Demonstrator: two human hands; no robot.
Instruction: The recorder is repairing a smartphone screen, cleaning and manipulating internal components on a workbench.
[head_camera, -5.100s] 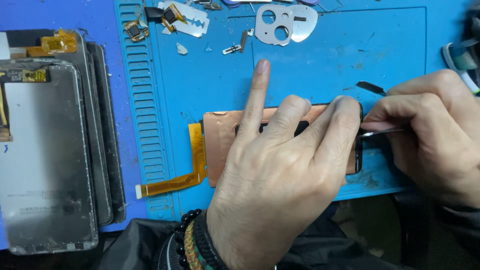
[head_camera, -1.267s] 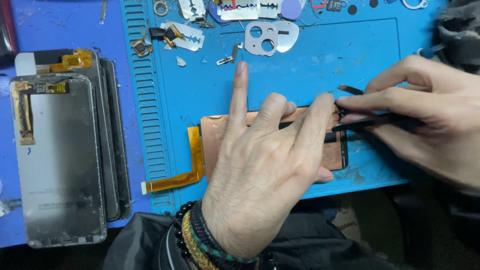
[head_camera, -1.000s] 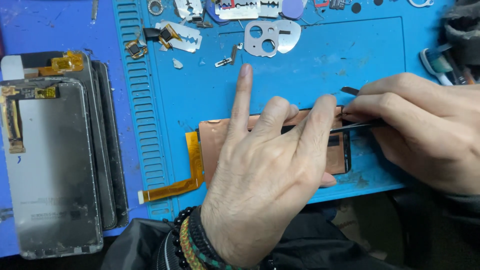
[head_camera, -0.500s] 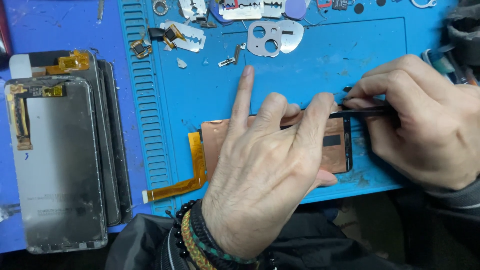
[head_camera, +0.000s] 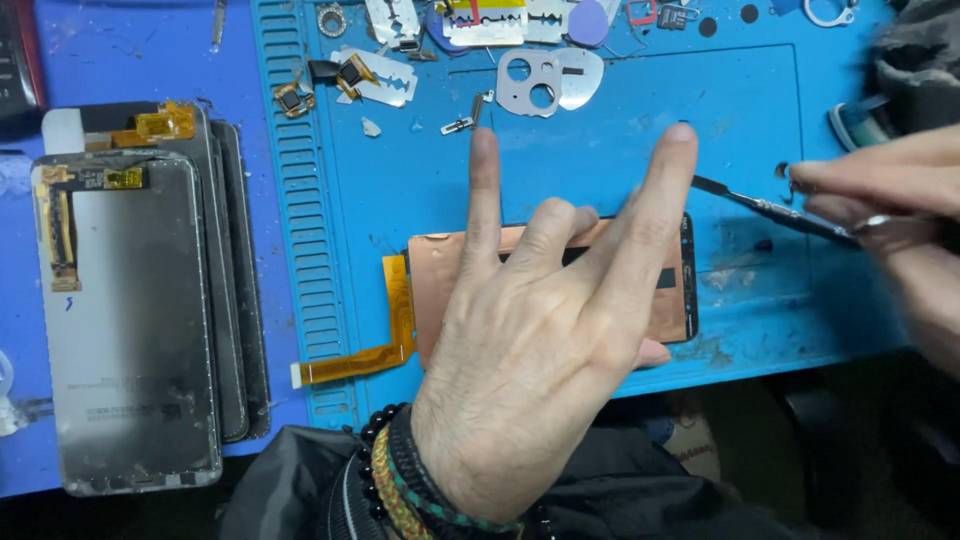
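A phone display panel lies copper back up on the blue work mat, its orange flex cable trailing to the left. My left hand rests over the panel, middle fingers bent onto it, index and little finger raised and spread. My right hand, blurred at the right edge, pinches a thin metal spudger whose flat tip sits just off the panel's upper right corner, apart from it.
A stack of phone screens lies at the left beside the mat. Along the mat's far edge are razor blades, a metal camera bracket, small camera parts and picks. The table's front edge runs below the panel.
My right hand has pulled the spudger away from the panel's top right edge toward the right. My left index and little fingers have lifted and spread.
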